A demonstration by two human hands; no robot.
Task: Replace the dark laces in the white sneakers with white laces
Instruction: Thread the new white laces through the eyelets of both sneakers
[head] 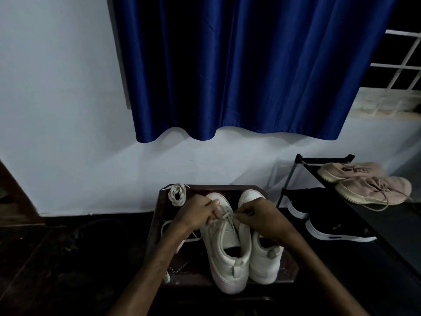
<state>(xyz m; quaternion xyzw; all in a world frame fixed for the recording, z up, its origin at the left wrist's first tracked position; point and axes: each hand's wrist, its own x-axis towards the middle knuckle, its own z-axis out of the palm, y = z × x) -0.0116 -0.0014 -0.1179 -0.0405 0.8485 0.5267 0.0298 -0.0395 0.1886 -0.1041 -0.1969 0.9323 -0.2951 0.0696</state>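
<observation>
Two white sneakers stand side by side on a small dark stool (159, 210), heels toward me. On the left sneaker (225, 254) a white lace (224, 215) runs across the lower eyelets. My left hand (198, 213) grips the sneaker's left side near the toe, its fingers curled over the lace. My right hand (262, 215) pinches the lace's other end over the right sneaker (264, 256). A coiled white lace (177, 193) lies at the stool's far left corner. Another loose white lace (168, 224) lies along the stool's left side.
A black shoe rack (303, 163) stands to the right, holding pink sneakers (369, 183) on top and black sneakers (335, 231) with white soles below. A blue curtain (239, 69) hangs on the wall behind. The floor around the stool is dark.
</observation>
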